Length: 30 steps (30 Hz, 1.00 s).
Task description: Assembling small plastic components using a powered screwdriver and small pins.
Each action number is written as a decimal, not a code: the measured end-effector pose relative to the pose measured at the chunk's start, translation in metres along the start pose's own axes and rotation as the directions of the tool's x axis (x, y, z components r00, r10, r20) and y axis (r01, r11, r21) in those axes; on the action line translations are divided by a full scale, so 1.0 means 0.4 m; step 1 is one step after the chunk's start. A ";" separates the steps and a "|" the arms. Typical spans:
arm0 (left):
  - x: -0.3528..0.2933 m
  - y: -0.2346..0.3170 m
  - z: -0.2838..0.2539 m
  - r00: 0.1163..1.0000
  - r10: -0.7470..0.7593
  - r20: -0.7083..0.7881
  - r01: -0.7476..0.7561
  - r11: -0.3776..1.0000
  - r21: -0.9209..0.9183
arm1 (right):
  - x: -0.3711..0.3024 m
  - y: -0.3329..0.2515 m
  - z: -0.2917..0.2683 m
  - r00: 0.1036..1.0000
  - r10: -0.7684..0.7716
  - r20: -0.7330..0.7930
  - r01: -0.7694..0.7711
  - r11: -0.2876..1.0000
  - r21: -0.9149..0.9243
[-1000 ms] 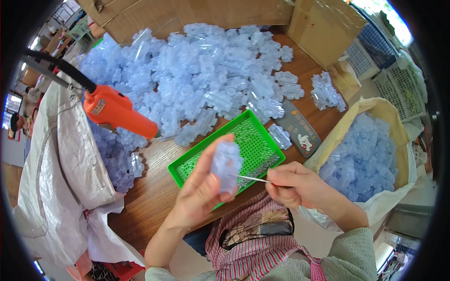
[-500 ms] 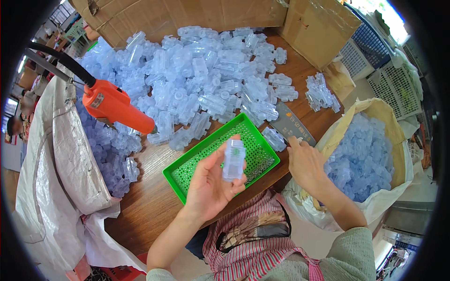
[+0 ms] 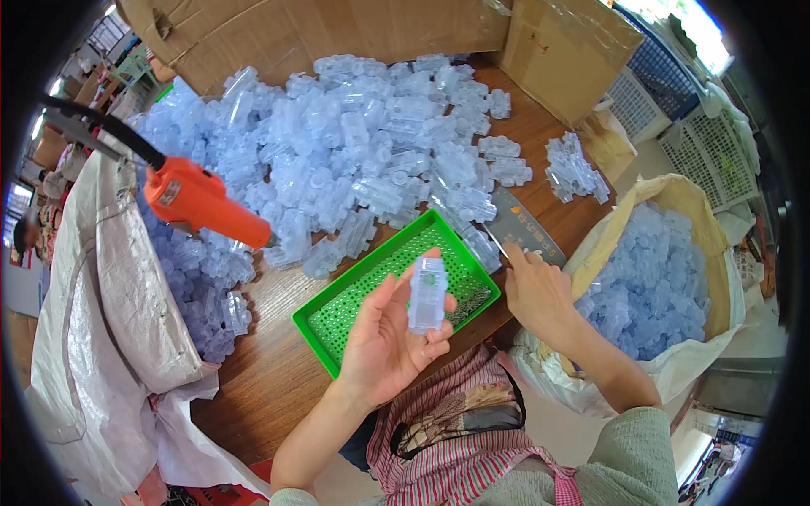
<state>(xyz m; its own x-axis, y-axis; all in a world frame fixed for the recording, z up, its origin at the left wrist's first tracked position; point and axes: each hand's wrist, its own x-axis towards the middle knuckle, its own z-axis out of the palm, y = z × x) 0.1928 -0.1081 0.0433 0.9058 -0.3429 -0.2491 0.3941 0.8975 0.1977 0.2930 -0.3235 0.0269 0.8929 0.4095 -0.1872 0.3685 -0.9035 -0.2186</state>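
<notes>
My left hand is closed around a clear bluish plastic part, held upright above the green perforated tray. A small green mark shows through its upper end. Fingers pinched, my right hand is at the tray's right corner; a thin, slender thing shows at its fingertips, too small to name. Just beyond that hand, a dark grey flat plate with printing lies on the table. Several small metal screws rest in the tray's right end, partly hidden by my left hand.
A big heap of clear plastic parts covers the table's far side against cardboard. An orange electric screwdriver hangs at the left. At the right stands an open sack filled with such parts. A smaller pile lies apart.
My right hand has shifted a little left, from beside the grey plate toward the tray's corner. My left hand still holds the plastic part, moved slightly right and nearer.
</notes>
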 end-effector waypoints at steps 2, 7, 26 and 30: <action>-0.007 0.003 -0.002 1.000 0.016 -0.021 -0.016 1.000 -0.010 | -0.004 -0.011 0.009 1.000 0.013 -0.012 -0.014 0.995 -0.099; 0.000 -0.004 0.013 0.993 0.035 -0.116 -0.024 0.996 0.089 | 0.006 0.027 0.053 0.993 -0.107 -0.055 0.103 0.992 -0.068; 0.268 -0.070 0.002 0.871 0.206 0.446 -0.046 -0.869 0.492 | -0.232 0.319 -0.274 0.806 0.514 -0.295 -0.547 0.836 -0.037; 0.312 -0.089 0.045 0.929 0.267 0.256 0.120 -0.872 0.474 | -0.212 0.558 -0.205 0.754 0.623 -0.207 -0.649 0.755 -0.091</action>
<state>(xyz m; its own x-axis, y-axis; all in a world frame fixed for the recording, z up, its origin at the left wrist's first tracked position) 0.2947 -0.1879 0.0222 0.9866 -0.1499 0.0643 -0.1613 -0.9556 0.2467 0.3206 -0.5701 0.0723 0.9566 -0.2805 -0.0792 -0.2777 -0.9597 0.0438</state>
